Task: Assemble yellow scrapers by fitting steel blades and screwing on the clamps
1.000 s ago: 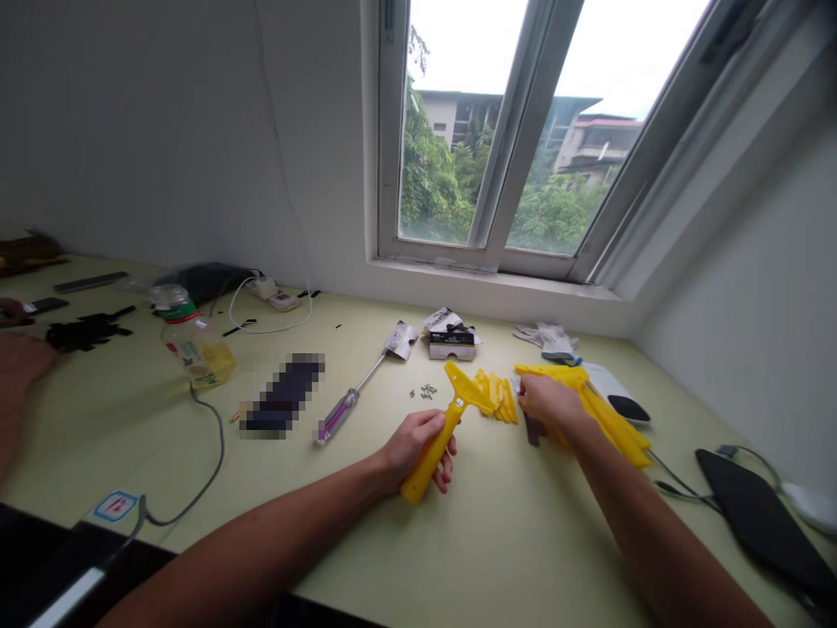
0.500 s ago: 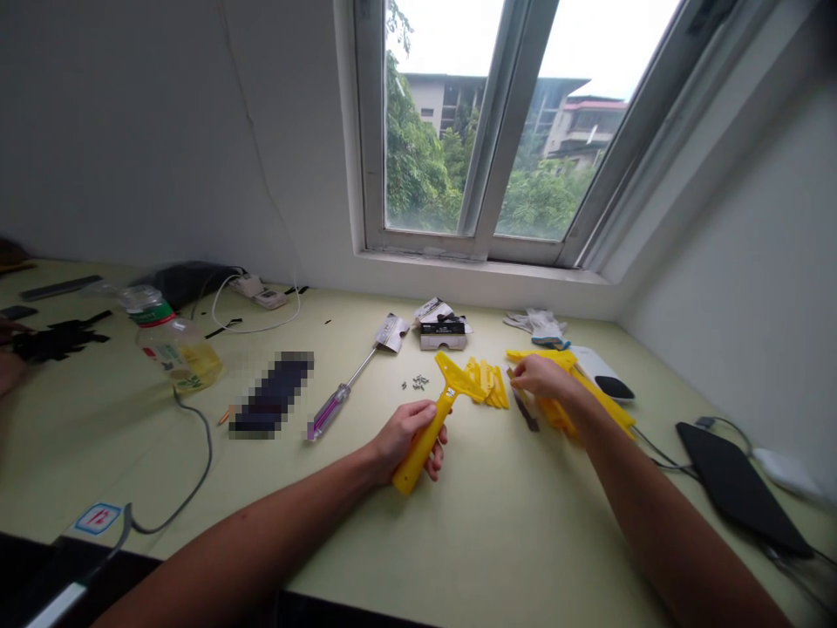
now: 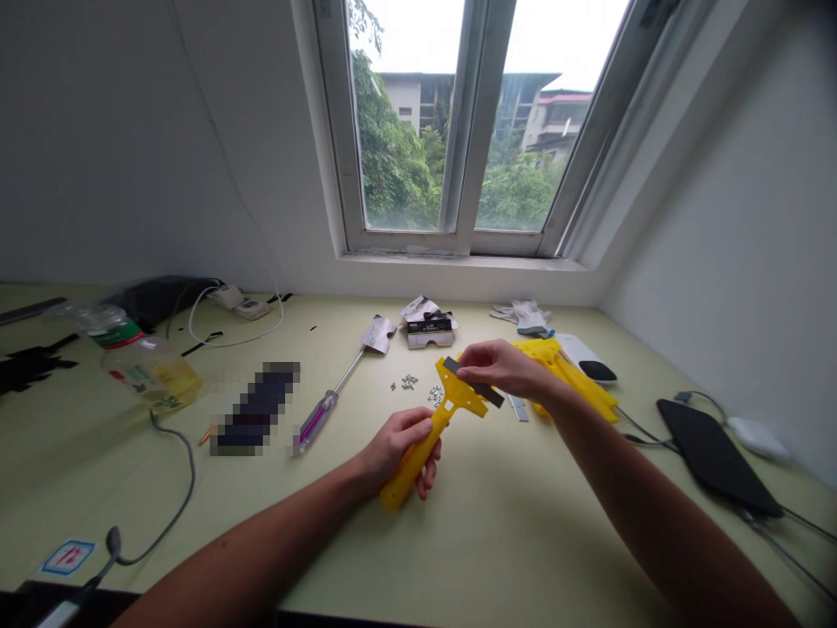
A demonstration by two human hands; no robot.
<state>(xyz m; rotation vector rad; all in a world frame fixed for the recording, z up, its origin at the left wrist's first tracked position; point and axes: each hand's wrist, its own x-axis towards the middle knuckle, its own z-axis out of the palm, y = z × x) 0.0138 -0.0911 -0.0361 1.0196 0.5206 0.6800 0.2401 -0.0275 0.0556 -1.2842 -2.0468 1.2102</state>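
Note:
My left hand (image 3: 406,449) is wrapped round the handle of a yellow plastic scraper (image 3: 413,464), held tilted above the table with its wide head up and to the right. Between the fingertips of my right hand (image 3: 500,365) is a dark flat blade (image 3: 485,392), lying along the scraper's head; whether it touches the head I cannot tell. Small silver nuts (image 3: 435,396) and a little heap of screws (image 3: 409,383) lie just behind the head. Another blade (image 3: 519,409) rests on the table below my right hand, beside more yellow plastic parts (image 3: 581,384), partly hidden by my wrist.
A screwdriver (image 3: 318,419) with a clear purple handle lies left, near small cardboard boxes (image 3: 430,329). Further left are a blurred-out dark object (image 3: 257,414) and a plastic bottle (image 3: 147,366). Gloves (image 3: 527,317), a white device (image 3: 585,358) and a black tablet-like slab (image 3: 716,455) are to the right.
My right hand has brought the blade from the table at the right over to the scraper's head. My left hand keeps its hold on the handle. The view has shifted slightly right.

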